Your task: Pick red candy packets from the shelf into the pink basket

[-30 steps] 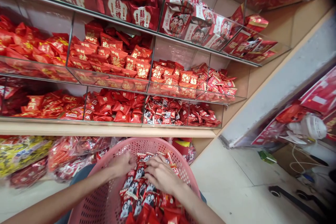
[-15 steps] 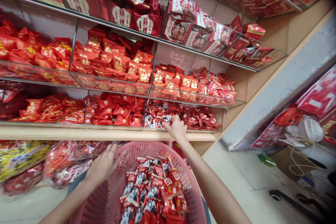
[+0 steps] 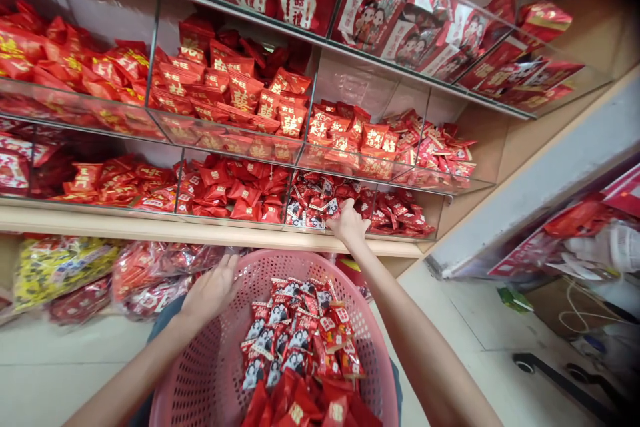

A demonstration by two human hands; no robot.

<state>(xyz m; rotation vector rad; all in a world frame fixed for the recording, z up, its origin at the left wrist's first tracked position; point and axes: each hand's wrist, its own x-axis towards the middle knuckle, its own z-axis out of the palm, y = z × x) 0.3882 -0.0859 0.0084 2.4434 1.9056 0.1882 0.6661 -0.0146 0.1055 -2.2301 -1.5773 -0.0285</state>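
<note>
My right hand [image 3: 350, 221] reaches over the front glass of a bottom-shelf compartment, its fingers bent inward among red-and-white wrapped candies [image 3: 327, 205]. What those fingers hold, if anything, is hidden. A pink perforated plastic basket [image 3: 373, 320] stands below the shelf. Inside it lie red packets with black-and-white figures [image 3: 300, 340], orange-red packets [image 3: 333, 333] and plain red packets with gold print [image 3: 295, 407]. At the basket's left rim, my left hand [image 3: 213, 287] is stretched out with its fingers extended and nothing in it.
Glass dividers split the shelves into compartments of red candy packets [image 3: 240, 93]. Beneath the wooden shelf edge [image 3: 125, 227] lie clear bags of candy, one of them yellow [image 3: 60, 270]. To the right are a wall, a black chair leg [image 3: 560, 380] and a green wrapper [image 3: 515, 299].
The view has shifted, so the lower basket contents show more. My right hand stays at the same compartment, its fingers slightly more bent. My left hand remains by the rim.
</note>
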